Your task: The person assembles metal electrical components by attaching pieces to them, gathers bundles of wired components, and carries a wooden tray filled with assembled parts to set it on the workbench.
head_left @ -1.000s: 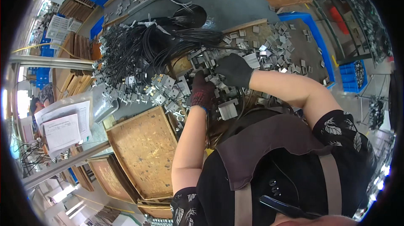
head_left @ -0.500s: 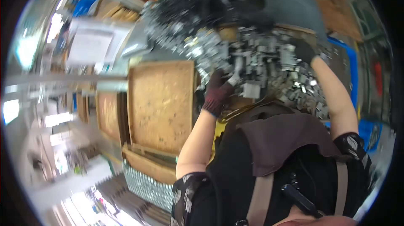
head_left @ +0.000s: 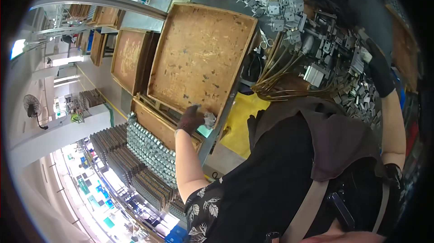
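My left hand (head_left: 191, 120), in a dark red glove, is closed on a small silvery metal part (head_left: 209, 119). It is over the near corner of a shallow wooden tray (head_left: 199, 57), next to the rim. My right hand (head_left: 379, 66), in a dark glove, lies at the right side of a heap of grey metal blocks (head_left: 327, 39). Its fingers curl about a pale metal part (head_left: 365, 55), partly hidden by the glove. Loose silvery metal pieces (head_left: 361, 100) lie below that hand. A bundle of brass-coloured rods (head_left: 275, 78) sits between the heap and my apron.
Scissors (head_left: 266, 40) lie beside the tray's right rim. Another wooden tray (head_left: 129, 57) is further left. Rows of metal parts fill a tray (head_left: 149, 146) at the lower left. A metal post (head_left: 99, 0) crosses the upper left. Something yellow (head_left: 242, 123) shows below the bench edge.
My left hand has moved from the metal heap leftward and nearer, to the wooden tray's corner, carrying a metal part. The view has swung left. My right hand remains by the heap.
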Motion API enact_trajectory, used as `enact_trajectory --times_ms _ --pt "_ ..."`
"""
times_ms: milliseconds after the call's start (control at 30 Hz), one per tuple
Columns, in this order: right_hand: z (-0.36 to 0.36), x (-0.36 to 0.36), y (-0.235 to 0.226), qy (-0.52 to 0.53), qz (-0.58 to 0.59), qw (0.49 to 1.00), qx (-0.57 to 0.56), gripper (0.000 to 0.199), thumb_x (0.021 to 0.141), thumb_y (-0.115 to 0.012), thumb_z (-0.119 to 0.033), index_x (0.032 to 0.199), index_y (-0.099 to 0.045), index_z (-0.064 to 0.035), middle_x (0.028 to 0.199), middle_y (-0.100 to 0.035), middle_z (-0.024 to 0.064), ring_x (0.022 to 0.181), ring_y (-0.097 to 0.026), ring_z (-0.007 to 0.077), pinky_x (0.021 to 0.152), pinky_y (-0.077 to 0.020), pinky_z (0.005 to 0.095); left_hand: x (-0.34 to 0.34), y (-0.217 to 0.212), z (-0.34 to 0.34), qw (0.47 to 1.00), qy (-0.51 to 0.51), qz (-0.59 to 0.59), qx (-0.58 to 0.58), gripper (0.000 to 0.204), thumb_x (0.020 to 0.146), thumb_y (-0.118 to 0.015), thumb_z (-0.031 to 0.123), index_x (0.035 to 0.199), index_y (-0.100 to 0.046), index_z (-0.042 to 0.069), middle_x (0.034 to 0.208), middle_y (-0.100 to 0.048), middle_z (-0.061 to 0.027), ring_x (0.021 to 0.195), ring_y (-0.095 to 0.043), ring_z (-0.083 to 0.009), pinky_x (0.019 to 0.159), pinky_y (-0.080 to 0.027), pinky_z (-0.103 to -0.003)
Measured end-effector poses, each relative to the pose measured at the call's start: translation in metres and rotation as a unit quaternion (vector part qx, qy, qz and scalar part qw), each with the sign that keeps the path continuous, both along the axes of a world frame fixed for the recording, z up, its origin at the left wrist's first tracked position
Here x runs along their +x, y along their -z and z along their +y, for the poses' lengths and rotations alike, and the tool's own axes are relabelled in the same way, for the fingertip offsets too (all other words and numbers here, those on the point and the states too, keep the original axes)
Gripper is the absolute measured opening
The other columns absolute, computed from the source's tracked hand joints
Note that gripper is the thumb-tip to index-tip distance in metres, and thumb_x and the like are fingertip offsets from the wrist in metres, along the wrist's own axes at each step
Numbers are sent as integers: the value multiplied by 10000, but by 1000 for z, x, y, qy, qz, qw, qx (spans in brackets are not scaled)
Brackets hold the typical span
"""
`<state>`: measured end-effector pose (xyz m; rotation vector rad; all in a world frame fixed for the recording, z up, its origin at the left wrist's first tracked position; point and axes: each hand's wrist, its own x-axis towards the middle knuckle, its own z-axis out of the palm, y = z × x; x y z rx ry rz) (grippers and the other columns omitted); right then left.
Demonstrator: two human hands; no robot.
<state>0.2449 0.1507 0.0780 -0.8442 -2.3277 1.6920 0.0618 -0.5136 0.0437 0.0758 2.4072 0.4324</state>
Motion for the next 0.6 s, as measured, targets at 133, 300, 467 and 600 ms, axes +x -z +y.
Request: enact_trajectory --times_ms 133,300,467,600 --pt "-69 -11 -43 -79 -34 991 107 689 800 -707 -287 1363 -434 2 1178 -563 97 1045 -531 167 910 -431 301 14 31 -4 995 39 0 -90 441 662 -687 107 1089 -640 12 1069 -658 -176 991 -629 -284 817 -500 -378" --pt "-83 -29 -89 -358 -95 858 356 437 682 -761 -286 1035 -644 -57 938 -616 145 884 -609 286 804 -488 366 -9 75 -11 994 -27 24 108 400 712 -614 -32 1111 -610 -4 1047 -665 -105 954 -640 -201 824 -508 -314" --pt "-73 -62 -78 -539 -158 662 497 237 618 -694 -199 799 -659 -50 774 -642 138 707 -641 327 638 -501 446 -33 2 58 869 -212 102 434 334 753 -624 -23 1065 -528 48 977 -618 -74 1009 -617 -238 820 -520 -387" --pt "-76 -60 -58 -533 -69 675 505 176 641 -664 -167 755 -634 -37 754 -644 107 689 -646 305 633 -505 419 -48 -47 167 704 -184 -24 686 413 701 -637 22 1082 -489 86 972 -584 -95 977 -602 -305 894 -482 -552"
